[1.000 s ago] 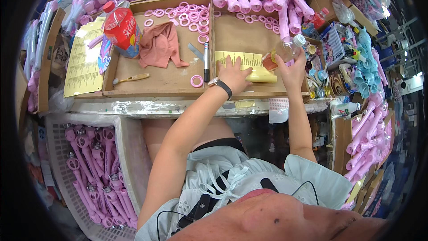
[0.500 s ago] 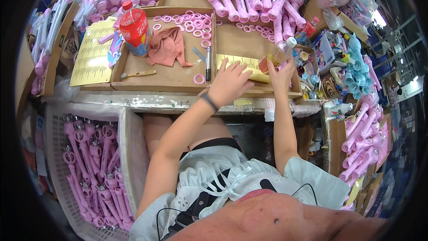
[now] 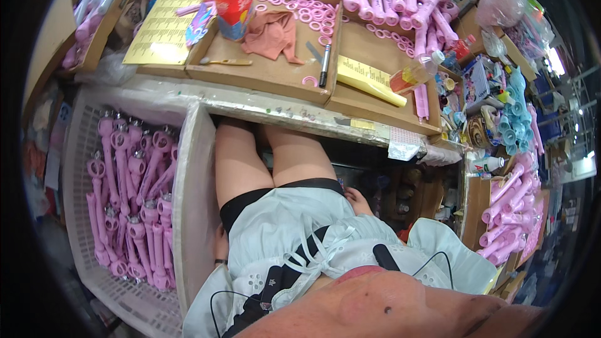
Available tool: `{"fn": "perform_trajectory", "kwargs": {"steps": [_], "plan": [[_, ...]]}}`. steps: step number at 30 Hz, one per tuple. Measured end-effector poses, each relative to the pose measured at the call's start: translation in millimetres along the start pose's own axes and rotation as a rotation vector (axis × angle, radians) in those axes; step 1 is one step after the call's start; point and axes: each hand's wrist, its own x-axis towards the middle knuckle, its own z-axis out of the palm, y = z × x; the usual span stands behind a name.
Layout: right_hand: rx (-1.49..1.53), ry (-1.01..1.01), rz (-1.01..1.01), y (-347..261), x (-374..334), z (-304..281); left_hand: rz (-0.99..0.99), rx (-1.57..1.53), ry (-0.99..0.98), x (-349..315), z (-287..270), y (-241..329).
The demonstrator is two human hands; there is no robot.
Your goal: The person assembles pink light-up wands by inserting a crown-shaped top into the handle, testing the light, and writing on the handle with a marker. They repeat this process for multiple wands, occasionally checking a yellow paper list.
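Both hands are down at the sides of my seat, off the worktable. My right hand (image 3: 358, 201) is beside my right hip at the edge of the black shorts (image 3: 316, 184), its fingers curled; what they hold, if anything, is hidden. Of my left hand (image 3: 221, 244) only a sliver shows, between my left hip and the crate wall, with its fingers hidden. On the table, a clear bottle of yellowish liquid (image 3: 416, 74) lies tilted in the right cardboard tray (image 3: 369, 44), against a rolled yellow paper sheet (image 3: 369, 81). A pink tube (image 3: 421, 103) is by the bottle.
The left tray holds a red-labelled bottle (image 3: 233, 3), salmon cloth (image 3: 272, 34), black marker (image 3: 325, 66), toothbrush (image 3: 225, 62) and pink rings (image 3: 319, 15). At my left, a white plastic crate (image 3: 76, 213) holds pink wand-like parts (image 3: 134, 169). More pink handles (image 3: 510, 206) are piled at right.
Both hands have left the table and dropped beside my hips. My right hand has let go of the bottle, leaving it in the right tray. The view has shifted, so the table sits higher and rightward.
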Motion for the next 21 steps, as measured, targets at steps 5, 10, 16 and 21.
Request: {"fn": "perform_trajectory", "kwargs": {"steps": [5, 10, 16, 21], "plan": [[-0.280, -0.306, -0.337, 18.7, 58.5, -7.7, 0.008, -0.117, -0.053, 25.7, 10.0, -30.1], [-0.705, -0.403, -0.274, 22.5, 72.0, -25.4, -0.149, -0.132, -0.115, 36.9, 1.6, -14.6], [-1.029, -0.573, -0.384, 19.7, 77.1, -34.5, -0.267, -0.118, -0.121, 43.1, -1.7, -4.6], [-1.267, -0.706, -0.293, -12.4, 75.6, -35.6, -0.380, -0.099, -0.104, 61.3, 4.2, 18.6]]}}
